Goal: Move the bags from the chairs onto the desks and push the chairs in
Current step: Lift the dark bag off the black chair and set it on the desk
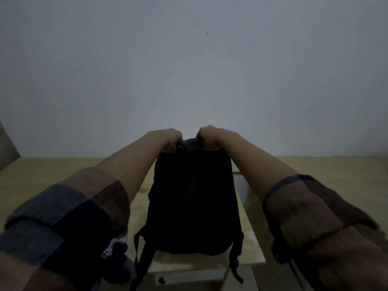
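Observation:
A black backpack [192, 198] stands upright on the light wooden desk [52, 175], near its front edge. Its straps dangle over that edge. My left hand [170, 136] grips the top of the backpack on the left side, and my right hand [206, 134] grips the top on the right. Both arms reach forward along the bag's sides, with plaid sleeves rolled up. No chair is in sight.
A plain grey-white wall [189, 70] rises straight behind the desk. A second desktop [336, 175] adjoins on the right, with a seam between the two. A dark slanted object [6, 143] shows at the far left edge. The room is dim.

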